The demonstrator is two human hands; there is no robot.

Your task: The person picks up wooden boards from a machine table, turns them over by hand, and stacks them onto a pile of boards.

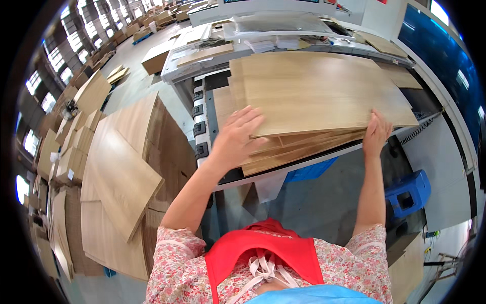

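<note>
The widest thing is the long dark-topped surface [217, 80] under the top wood-grain panel [319, 91]; it shows past the panel's left side. To the left of the panel, well apart, stands a tall stack of wood-grain boards [134, 116], with a loose board [121, 175] lying askew on it. The top wood-grain panel itself lies flat-side up, its near edge facing the person. Directly beneath it, further panels [293, 147] are fanned unevenly, sticking out toward the person. A red apron [228, 253] is on the near side of the panel. Below the panel's right end is a blue plastic stool [415, 190] with a squarish opening. At the panel's near left corner is the left hand [239, 134], opened out, fingers extended and thumb apart. The right hand [377, 133] touches the panel's near edge toward its right end, fingers lightly bent; whether it grips cannot be told. A black coiled cord [421, 129] hangs just right of the panel.
</note>
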